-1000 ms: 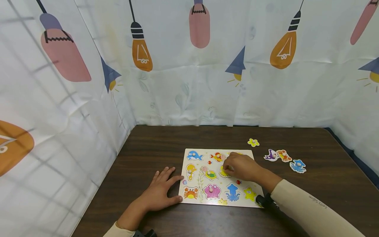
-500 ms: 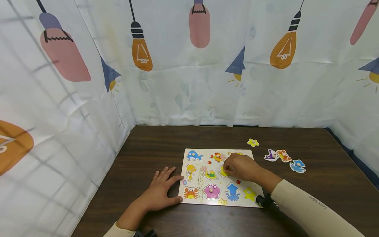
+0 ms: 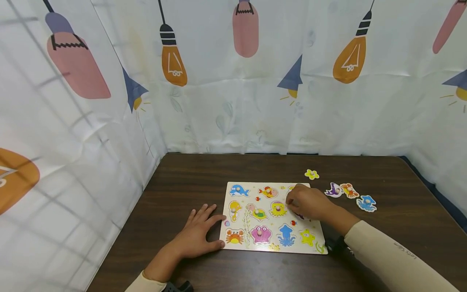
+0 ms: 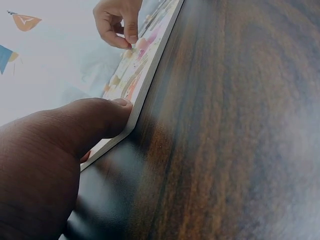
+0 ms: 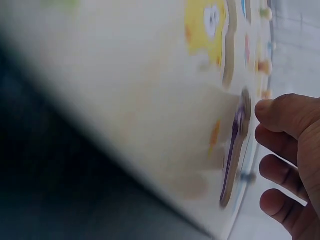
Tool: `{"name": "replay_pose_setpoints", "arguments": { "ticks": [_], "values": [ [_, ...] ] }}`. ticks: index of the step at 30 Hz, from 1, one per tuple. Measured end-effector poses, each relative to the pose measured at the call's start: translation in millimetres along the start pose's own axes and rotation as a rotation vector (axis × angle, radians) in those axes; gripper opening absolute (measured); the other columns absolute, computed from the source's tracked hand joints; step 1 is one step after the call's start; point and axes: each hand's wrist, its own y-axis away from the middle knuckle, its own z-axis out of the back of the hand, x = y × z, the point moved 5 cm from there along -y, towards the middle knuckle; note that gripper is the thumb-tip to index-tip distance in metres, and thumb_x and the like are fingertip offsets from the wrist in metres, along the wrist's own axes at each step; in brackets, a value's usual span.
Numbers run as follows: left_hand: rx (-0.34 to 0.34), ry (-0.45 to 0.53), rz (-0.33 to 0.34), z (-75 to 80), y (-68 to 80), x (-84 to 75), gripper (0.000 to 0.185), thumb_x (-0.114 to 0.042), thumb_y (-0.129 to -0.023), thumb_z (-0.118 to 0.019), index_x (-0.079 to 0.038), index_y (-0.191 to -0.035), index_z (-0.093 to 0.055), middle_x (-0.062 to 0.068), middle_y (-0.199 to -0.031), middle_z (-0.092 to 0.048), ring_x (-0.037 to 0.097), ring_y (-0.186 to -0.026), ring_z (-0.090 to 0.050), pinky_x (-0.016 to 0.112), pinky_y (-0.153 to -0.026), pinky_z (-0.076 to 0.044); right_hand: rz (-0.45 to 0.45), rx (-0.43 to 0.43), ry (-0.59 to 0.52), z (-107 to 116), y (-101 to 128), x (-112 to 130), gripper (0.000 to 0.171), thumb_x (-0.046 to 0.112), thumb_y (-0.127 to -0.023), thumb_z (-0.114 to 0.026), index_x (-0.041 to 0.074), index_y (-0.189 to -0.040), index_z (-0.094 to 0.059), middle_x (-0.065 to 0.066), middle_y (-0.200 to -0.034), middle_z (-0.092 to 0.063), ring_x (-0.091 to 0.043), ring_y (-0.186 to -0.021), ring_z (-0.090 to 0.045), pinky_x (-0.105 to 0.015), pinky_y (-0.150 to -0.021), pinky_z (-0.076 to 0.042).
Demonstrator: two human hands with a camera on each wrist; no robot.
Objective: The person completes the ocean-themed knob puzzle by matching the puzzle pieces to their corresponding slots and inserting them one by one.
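Observation:
A pale wooden puzzle board with sea-animal pictures lies on the table. My left hand, fingers spread and mostly straight, rests beside its left edge; its thumb touches the board's near corner. Loosely curled and holding nothing, my right hand is over the right part of the board, just right of the yellow octopus piece in its slot. Below the right fingertips is a purple picture in a recess, partly hidden by the hand in the head view. The starfish recess holds no knobbed piece.
Loose pieces lie beyond the board on the dark table: a yellow star, a purple piece, an orange crab and a blue piece. A patterned white curtain hangs behind.
My right hand has let go of the yellow octopus piece and moved right, uncovering it in its slot. The left hand keeps its place at the board's edge.

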Motion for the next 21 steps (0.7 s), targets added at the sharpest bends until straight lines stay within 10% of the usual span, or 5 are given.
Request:
{"name": "replay_pose_setpoints", "arguments": {
  "ticks": [21],
  "values": [
    [0.004, 0.0, -0.005, 2.5, 0.1, -2.3, 0.072, -0.066, -0.086, -0.069, -0.033, -0.148, -0.053, 0.011, -0.165, -0.029, 0.039, -0.154, -0.016, 0.067, -0.119, -0.006, -0.15, -0.077, 0.012, 19, 36, -74, 0.011, 0.018, -0.089, -0.081, 0.019, -0.1, -0.078, 0.001, -0.103, -0.069, -0.027, -0.104, -0.059, -0.045, -0.071, -0.057]
  ]
}}
